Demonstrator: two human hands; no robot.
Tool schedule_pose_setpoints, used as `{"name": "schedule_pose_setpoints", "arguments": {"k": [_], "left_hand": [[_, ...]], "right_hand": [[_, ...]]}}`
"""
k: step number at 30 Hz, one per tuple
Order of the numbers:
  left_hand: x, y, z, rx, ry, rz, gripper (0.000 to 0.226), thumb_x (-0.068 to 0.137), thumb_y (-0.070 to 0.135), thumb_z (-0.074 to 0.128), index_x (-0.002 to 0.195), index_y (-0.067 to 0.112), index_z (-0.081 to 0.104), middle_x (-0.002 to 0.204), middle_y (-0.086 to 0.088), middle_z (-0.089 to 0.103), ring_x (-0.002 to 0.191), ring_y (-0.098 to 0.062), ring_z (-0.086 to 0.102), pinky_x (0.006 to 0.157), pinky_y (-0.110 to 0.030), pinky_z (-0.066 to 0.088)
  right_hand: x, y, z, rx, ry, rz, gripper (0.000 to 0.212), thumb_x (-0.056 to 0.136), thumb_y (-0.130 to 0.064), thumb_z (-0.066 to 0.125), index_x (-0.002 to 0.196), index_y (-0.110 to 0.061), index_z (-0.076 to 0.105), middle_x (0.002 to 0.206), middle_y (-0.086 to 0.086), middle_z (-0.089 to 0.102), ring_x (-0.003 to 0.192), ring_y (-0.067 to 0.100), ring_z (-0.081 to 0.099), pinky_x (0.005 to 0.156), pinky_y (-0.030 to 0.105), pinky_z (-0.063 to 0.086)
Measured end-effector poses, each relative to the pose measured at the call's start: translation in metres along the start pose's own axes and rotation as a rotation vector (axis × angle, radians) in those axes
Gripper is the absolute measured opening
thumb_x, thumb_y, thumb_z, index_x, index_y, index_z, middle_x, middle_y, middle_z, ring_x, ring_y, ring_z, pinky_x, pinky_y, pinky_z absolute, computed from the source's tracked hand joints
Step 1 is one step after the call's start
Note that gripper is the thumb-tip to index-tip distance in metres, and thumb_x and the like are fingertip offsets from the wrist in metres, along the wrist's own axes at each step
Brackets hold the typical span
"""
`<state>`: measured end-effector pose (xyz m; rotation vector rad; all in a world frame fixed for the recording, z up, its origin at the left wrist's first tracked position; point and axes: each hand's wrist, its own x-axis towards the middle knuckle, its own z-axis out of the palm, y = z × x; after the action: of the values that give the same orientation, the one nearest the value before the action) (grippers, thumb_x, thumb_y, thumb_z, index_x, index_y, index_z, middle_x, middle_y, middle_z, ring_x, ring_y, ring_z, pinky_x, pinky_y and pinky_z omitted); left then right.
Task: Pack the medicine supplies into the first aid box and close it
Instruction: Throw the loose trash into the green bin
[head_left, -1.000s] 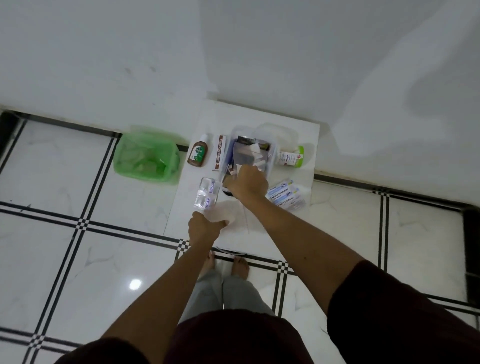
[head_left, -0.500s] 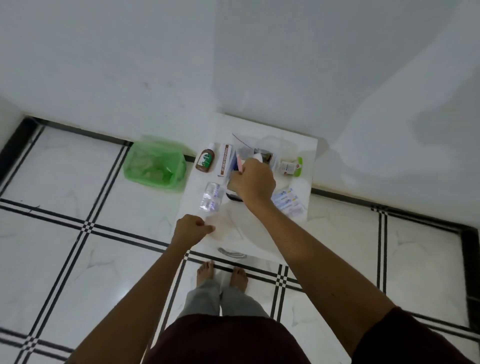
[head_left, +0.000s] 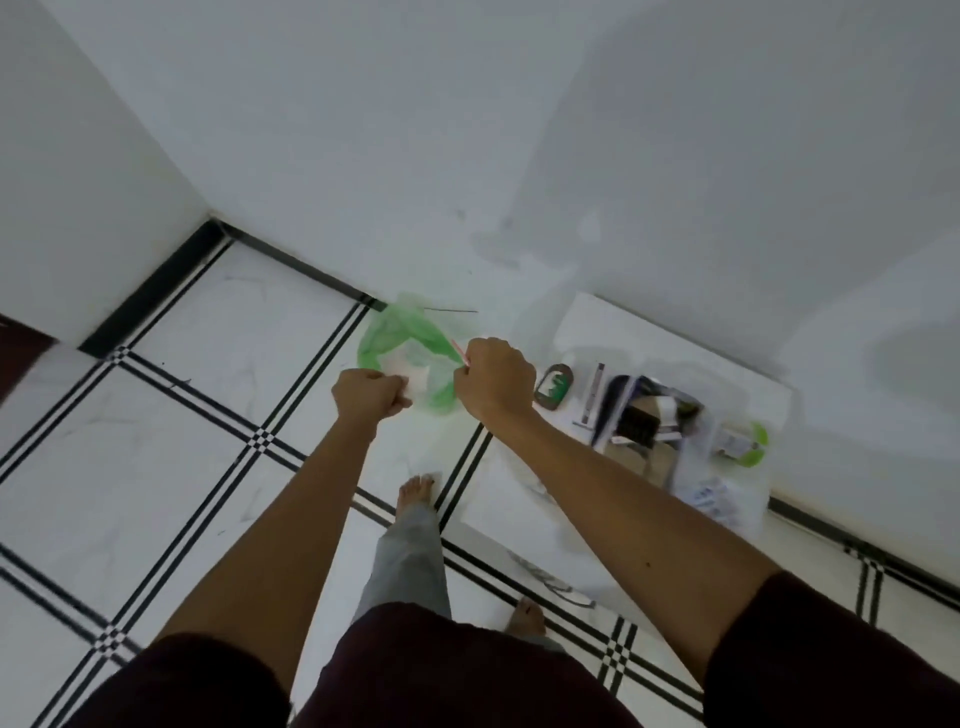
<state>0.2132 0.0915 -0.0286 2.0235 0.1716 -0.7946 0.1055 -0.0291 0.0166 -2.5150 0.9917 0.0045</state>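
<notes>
Both fists pinch a clear plastic bag with a red strip along its top. My left hand grips its left edge and my right hand its right edge. The bag hangs over a green bin on the floor. To the right, the clear first aid box stands open on a low white table, with dark and white items inside. Beside the box lie a brown bottle, a long narrow carton, a green-capped white bottle and blue-and-white packets.
White walls meet in a corner at the upper left. The floor is white tile with black stripe lines. My bare feet stand just left of the table. A clear lid-like sheet lies at the table's near corner.
My right hand has left the box and swung left. My left hand rose from the table edge. Both now hold the clear bag over the green bin. The view has turned left.
</notes>
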Motion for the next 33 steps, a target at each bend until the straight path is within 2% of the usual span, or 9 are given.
{"name": "schedule_pose_setpoints", "arguments": {"k": [6, 10, 13, 16, 19, 22, 26, 29, 33], "left_hand": [[0.129, 0.0, 0.002, 0.095, -0.039, -0.016, 0.021, 0.072, 0.002, 0.061, 0.053, 0.004, 0.054, 0.034, 0.007, 0.058, 0.054, -0.029, 0.07, 0.067, -0.039, 0.06], [0.225, -0.001, 0.015, 0.246, -0.055, 0.027, 0.016, 0.071, 0.003, 0.058, 0.056, 0.006, 0.052, 0.036, 0.017, 0.058, 0.05, -0.021, 0.069, 0.068, -0.042, 0.06], [0.293, -0.016, 0.034, 0.317, -0.055, 0.019, 0.015, 0.071, 0.003, 0.057, 0.058, 0.007, 0.052, 0.042, 0.001, 0.063, 0.057, -0.027, 0.07, 0.068, -0.04, 0.06], [0.354, -0.042, 0.053, 0.365, -0.075, 0.002, 0.01, 0.075, 0.009, 0.061, 0.078, 0.0, 0.063, 0.063, -0.012, 0.069, 0.061, -0.029, 0.07, 0.063, -0.028, 0.058], [0.397, -0.079, 0.064, 0.489, -0.188, -0.06, 0.047, 0.079, 0.026, 0.068, 0.119, 0.003, 0.059, 0.113, -0.019, 0.067, 0.101, -0.035, 0.066, 0.091, -0.038, 0.053], [0.405, -0.108, 0.068, 0.666, -0.266, -0.081, 0.046, 0.088, 0.029, 0.057, 0.123, -0.001, 0.055, 0.13, -0.02, 0.058, 0.119, -0.036, 0.054, 0.105, -0.041, 0.04], [0.366, -0.109, 0.069, 0.713, -0.213, 0.099, 0.038, 0.092, 0.02, 0.053, 0.123, -0.002, 0.057, 0.128, -0.02, 0.06, 0.118, -0.035, 0.055, 0.102, -0.035, 0.037], [0.318, -0.083, 0.073, 0.614, -0.188, 0.244, 0.033, 0.091, 0.017, 0.056, 0.12, 0.001, 0.059, 0.123, -0.019, 0.064, 0.113, -0.033, 0.059, 0.097, -0.032, 0.04], [0.227, -0.031, 0.07, 0.554, -0.201, 0.453, 0.032, 0.091, 0.014, 0.055, 0.121, 0.004, 0.06, 0.125, -0.015, 0.063, 0.116, -0.029, 0.057, 0.092, -0.024, 0.037]], "right_hand": [[0.096, -0.033, 0.088, -0.047, -0.12, 0.019, 0.008, 0.087, -0.011, 0.053, 0.083, -0.006, 0.057, 0.089, 0.011, 0.063, 0.082, 0.03, 0.062, 0.057, 0.03, 0.036], [0.167, -0.04, 0.157, -0.063, -0.188, 0.039, 0.009, 0.087, -0.007, 0.05, 0.09, -0.004, 0.058, 0.094, 0.012, 0.062, 0.086, 0.029, 0.061, 0.059, 0.03, 0.036], [0.212, -0.032, 0.217, -0.125, -0.148, 0.068, 0.009, 0.069, -0.003, 0.062, 0.076, -0.007, 0.06, 0.077, 0.008, 0.063, 0.07, 0.024, 0.063, 0.049, 0.026, 0.037], [0.248, -0.019, 0.278, -0.177, -0.163, 0.043, 0.018, 0.038, -0.009, 0.065, 0.052, -0.015, 0.055, 0.048, -0.001, 0.052, 0.041, 0.015, 0.052, 0.034, 0.015, 0.029], [0.26, -0.007, 0.319, -0.238, -0.252, 0.058, 0.023, 0.046, -0.018, 0.074, 0.064, -0.012, 0.061, 0.058, 0.001, 0.059, 0.051, 0.017, 0.057, 0.042, 0.019, 0.034], [0.253, 0.004, 0.334, -0.213, -0.333, 0.045, 0.022, 0.074, -0.018, 0.063, 0.091, -0.004, 0.06, 0.085, 0.01, 0.064, 0.077, 0.026, 0.062, 0.063, 0.031, 0.044], [0.23, 0.01, 0.321, -0.176, -0.268, 0.054, 0.019, 0.056, -0.014, 0.069, 0.071, -0.006, 0.062, 0.067, 0.011, 0.065, 0.062, 0.029, 0.063, 0.077, 0.042, 0.056], [0.215, 0.014, 0.28, -0.014, -0.175, 0.081, 0.019, 0.075, -0.015, 0.06, 0.088, -0.001, 0.062, 0.086, 0.018, 0.067, 0.083, 0.035, 0.063, 0.098, 0.05, 0.045], [0.168, 0.021, 0.196, 0.049, 0.044, 0.092, 0.024, 0.08, -0.015, 0.054, 0.097, 0.0, 0.062, 0.095, 0.018, 0.067, 0.093, 0.037, 0.061, 0.103, 0.051, 0.041]]}}
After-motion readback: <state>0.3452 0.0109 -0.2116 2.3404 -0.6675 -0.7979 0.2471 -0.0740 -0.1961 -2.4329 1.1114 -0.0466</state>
